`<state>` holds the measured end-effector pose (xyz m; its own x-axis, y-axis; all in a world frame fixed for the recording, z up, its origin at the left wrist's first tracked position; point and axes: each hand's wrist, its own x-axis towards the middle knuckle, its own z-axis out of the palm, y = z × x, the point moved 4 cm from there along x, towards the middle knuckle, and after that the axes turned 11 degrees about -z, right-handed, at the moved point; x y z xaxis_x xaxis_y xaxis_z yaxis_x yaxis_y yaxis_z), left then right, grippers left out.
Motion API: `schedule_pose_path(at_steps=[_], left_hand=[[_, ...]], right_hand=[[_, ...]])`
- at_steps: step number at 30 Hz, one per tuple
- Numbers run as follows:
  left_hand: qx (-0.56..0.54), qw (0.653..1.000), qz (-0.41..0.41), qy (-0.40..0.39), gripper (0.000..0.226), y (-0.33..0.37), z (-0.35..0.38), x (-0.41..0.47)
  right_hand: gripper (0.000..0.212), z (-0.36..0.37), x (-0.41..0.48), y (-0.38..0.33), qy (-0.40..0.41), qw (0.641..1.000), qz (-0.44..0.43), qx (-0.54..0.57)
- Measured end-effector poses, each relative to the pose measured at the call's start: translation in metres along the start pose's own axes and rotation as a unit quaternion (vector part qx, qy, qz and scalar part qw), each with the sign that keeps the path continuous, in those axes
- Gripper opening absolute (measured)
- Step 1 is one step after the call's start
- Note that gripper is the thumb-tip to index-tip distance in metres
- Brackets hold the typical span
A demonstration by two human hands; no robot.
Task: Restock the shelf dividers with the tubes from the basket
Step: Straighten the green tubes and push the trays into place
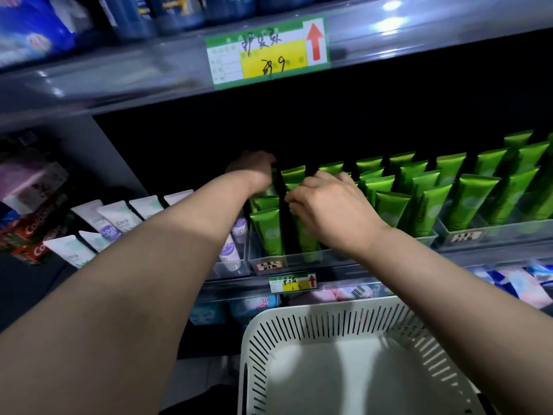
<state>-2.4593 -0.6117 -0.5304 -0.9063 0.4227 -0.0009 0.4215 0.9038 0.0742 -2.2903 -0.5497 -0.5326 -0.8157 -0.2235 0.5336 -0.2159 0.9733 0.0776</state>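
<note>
Both hands at green tubes (266,232), 12 o'clock from basket (314,308).
Right hand (332,205): fingers curled, pinching the top of one tube (305,241). Left hand (254,167), at 11 o'clock: fingers hidden, grip cannot be told.

Price tag (267,52) w/ red arrow, red Colgate boxes (33,235), blue bottles (176,13)

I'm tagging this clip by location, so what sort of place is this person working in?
Most likely a shop's personal-care aisle: a handwritten price tag on the shelf edge, rows of green tubes standing in clear dividers, and red toothpaste boxes at the left.
</note>
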Motion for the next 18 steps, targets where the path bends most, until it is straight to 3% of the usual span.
schedule_pose_path(at_steps=[9, 18], left_hand=[[-0.077, 0.997, -0.011, 0.03, 0.028, -0.016, -0.015, -0.008], [-0.167, 0.985, 0.051, -0.017, 0.018, -0.024, -0.017, -0.033]], right_hand=[[0.02, 0.005, 0.001, -0.006, -0.014, 1.0, 0.0, -0.002], [0.017, 0.001, 0.005, -0.015, -0.016, 0.998, 0.039, -0.038]])
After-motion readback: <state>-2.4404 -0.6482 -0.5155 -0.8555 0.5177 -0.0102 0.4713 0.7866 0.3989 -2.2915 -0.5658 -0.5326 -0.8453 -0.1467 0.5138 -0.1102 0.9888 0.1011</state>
